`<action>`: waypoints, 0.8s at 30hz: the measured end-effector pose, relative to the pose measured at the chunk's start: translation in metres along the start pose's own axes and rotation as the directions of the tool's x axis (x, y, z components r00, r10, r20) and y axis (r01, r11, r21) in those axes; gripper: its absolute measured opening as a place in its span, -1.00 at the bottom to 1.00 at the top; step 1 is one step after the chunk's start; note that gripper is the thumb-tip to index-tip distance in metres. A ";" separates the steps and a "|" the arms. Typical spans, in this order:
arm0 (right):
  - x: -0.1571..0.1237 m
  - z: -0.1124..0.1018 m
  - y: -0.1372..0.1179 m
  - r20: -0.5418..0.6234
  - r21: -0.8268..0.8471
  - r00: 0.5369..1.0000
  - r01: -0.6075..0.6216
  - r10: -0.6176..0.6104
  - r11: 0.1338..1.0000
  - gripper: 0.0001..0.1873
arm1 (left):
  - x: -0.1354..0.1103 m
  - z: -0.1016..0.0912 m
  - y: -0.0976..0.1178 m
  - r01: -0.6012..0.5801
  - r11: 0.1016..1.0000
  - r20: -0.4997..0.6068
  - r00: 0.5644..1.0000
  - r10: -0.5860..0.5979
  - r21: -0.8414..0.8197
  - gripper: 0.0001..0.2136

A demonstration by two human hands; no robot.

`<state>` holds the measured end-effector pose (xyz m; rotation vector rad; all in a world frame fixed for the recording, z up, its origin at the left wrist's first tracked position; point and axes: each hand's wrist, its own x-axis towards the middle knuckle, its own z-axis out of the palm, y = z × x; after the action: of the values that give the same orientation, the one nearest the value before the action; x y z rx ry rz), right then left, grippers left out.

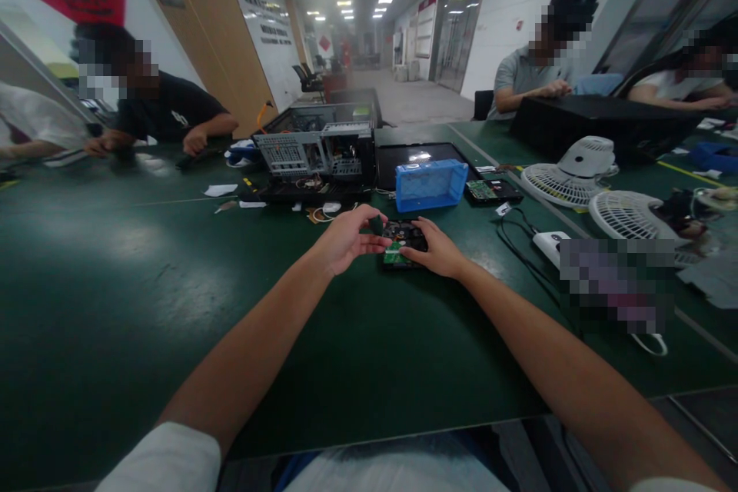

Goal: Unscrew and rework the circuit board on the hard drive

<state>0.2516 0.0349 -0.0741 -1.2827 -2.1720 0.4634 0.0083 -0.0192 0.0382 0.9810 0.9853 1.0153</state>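
A black hard drive (pixel 402 234) with a green circuit board lies flat on the green table (pixel 144 269), straight ahead of me. My left hand (pixel 346 238) is closed in a pinch round a small dark tool handle that stands over the drive's left edge. Resting on the drive's right side, my right hand (pixel 435 248) has its fingers curled over the casing and holds it down.
Behind the drive stand a blue plastic box (pixel 430 184), an open computer case (pixel 317 147) and a second drive (pixel 493 191). Two white fans (pixel 568 173) and cables (pixel 519 242) lie to the right. Other people sit at the table on the left and far right.
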 end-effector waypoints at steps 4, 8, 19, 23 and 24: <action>0.000 0.000 -0.002 -0.001 -0.017 1.000 0.002 -0.002 1.000 -0.08 | 0.000 0.000 0.001 -0.027 0.999 -0.073 0.997 0.029 0.023 -0.77; 0.000 0.000 -0.002 0.004 -0.024 1.000 -0.005 0.005 1.000 -0.08 | 0.002 -0.001 0.001 -0.032 0.999 -0.090 0.996 0.031 -0.017 -0.75; 0.000 -0.002 -0.005 0.014 -0.011 1.000 -0.014 0.014 1.000 -0.09 | 0.001 -0.002 0.001 -0.034 0.999 -0.095 0.995 0.033 -0.005 -0.76; 0.000 -0.001 -0.001 0.003 -0.002 1.000 0.000 0.000 1.000 -0.09 | 0.000 -0.002 0.001 -0.032 0.999 -0.083 0.996 0.034 0.023 -0.75; 0.000 0.000 -0.001 0.001 0.003 1.000 0.004 -0.004 1.000 -0.10 | 0.000 -0.001 0.001 -0.034 0.999 -0.074 0.997 0.036 0.032 -0.75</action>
<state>0.2512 0.0348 -0.0736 -1.2773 -2.1733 0.4650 0.0065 -0.0190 0.0391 0.9947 1.0514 1.0757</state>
